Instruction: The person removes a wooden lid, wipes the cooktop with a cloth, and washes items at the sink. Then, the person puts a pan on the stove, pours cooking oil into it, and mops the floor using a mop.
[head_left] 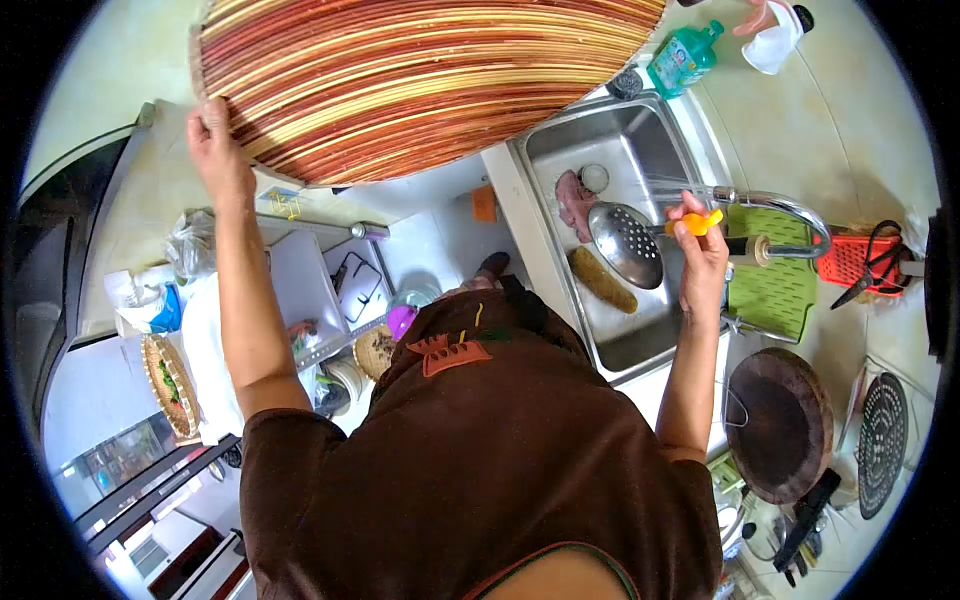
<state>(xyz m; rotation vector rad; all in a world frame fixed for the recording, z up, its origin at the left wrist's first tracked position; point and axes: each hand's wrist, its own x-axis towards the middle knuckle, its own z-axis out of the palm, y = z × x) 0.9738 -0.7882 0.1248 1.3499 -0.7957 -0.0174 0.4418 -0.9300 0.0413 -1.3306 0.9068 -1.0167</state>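
A large striped mat or lid (420,80) in red, brown and yellow fills the upper middle, and my left hand (217,150) is closed on its lower left edge. My right hand (700,245) is over the right side of the steel sink (650,345), its fingers wrapped round the orange handle (703,222) of a perforated metal ladle (627,246). The ladle's bowl hangs over the basin. Water sprays leftward from the faucet (800,205) just above this hand. In the basin lie a pinkish cloth (575,203), a small round item (594,179) and a brownish-green long object (603,280).
Right of the sink are a green tray (768,295), a red basket (850,262) with scissors, and a round wooden board (780,425). A green bottle (685,60) stands behind the sink. A woven basket (168,385) is at the left. Part of another person's hand (765,17) shows at top right.
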